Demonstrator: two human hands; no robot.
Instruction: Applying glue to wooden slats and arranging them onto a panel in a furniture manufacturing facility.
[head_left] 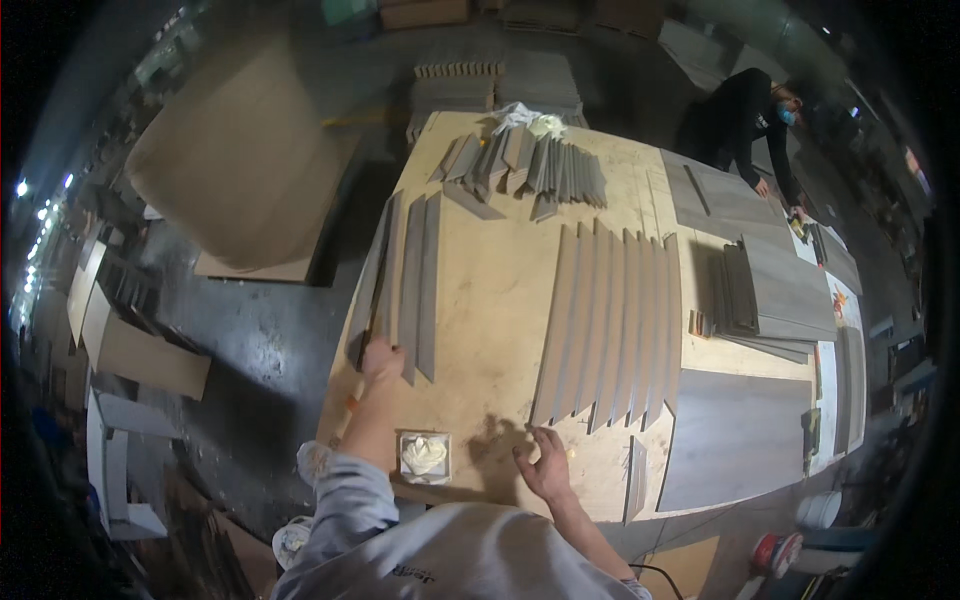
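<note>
The left hand (382, 362) is at the near end of the left strips (430, 290), which lie on the left side of the tabletop (485, 300); whether its fingers grip one, I cannot tell. The right hand (547, 467), thumb and fingers apart, is just beside the near end of the middle row (605, 320). Between the forearms sits a tray (426, 481) of white stuff; short strips (572, 175) lie toward the far edge

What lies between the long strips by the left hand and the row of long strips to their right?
In the head view, only bare wooden tabletop shows between the left strips and the right-hand row.
</note>
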